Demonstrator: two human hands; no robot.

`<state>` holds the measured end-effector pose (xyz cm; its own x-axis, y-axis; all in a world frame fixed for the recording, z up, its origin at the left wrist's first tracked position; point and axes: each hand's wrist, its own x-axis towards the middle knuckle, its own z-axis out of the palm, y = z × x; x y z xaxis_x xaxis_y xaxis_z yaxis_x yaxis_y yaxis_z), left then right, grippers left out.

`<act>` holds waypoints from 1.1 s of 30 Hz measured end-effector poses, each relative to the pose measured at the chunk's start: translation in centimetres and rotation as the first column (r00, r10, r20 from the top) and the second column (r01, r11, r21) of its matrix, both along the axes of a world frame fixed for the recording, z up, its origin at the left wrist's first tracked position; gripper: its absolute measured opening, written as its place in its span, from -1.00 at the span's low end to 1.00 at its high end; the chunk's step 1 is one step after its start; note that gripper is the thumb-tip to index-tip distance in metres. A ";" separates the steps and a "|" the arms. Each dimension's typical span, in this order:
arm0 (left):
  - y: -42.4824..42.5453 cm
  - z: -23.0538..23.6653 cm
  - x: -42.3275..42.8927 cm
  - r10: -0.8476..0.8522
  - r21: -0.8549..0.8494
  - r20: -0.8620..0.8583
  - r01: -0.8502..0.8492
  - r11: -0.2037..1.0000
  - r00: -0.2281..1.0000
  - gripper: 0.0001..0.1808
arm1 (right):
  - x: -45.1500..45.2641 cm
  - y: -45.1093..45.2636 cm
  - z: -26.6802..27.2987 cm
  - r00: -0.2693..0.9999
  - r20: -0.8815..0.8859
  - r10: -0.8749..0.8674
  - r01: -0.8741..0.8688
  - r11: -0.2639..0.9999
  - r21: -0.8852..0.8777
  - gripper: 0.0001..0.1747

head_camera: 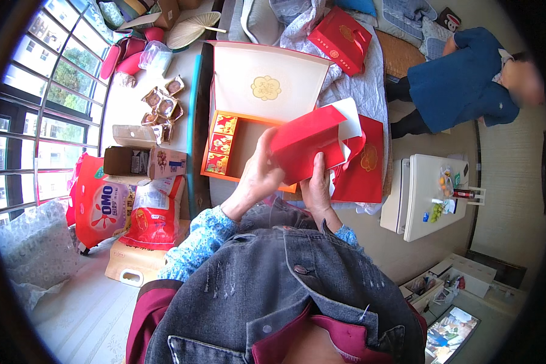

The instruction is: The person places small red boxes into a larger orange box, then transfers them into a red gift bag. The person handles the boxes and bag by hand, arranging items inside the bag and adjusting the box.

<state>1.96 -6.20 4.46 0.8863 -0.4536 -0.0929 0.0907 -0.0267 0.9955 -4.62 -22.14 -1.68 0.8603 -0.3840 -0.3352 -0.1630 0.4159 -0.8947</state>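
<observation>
A red cardboard box [307,141] with raised white-lined flaps at its right end is between my hands. My left hand [260,169] lies along its left side, slightly blurred. My right hand [317,184] grips its near edge, thumb on top. Beneath and behind the box stands a large gift box with its cream lid [236,73] raised and an orange-rimmed tray [209,170]. Three small red-and-gold boxes [219,143] line the tray's left side; part of its inside is hidden by my hands. Right of my hands lies a red gift bag [371,170].
Another red gift bag [339,38] lies on the bedding. On the left sill are gold-wrapped items [166,107], an opened carton [139,159] and a detergent bag [102,204]. A person in blue [455,79] stands at right, beyond a white table [437,182] holding fruit.
</observation>
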 end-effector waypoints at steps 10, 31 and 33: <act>5.0 -2.0 2.3 -0.463 -0.670 -0.458 0.048 0.741 0.758 -0.15 | 0.5 -3.7 0.0 0.987 0.097 -0.127 0.045 0.802 0.596 -0.45; 0.5 -10.0 6.3 -0.275 -0.227 -0.516 0.181 0.957 0.811 -0.62 | -2.5 0.2 -2.0 0.993 -0.115 -0.007 0.012 0.999 0.047 -0.62; 1.1 -11.3 6.4 -0.351 -0.291 -0.655 0.204 0.934 0.670 -0.57 | -3.8 -0.4 -2.5 0.997 -0.075 0.033 -0.025 0.994 0.102 -0.60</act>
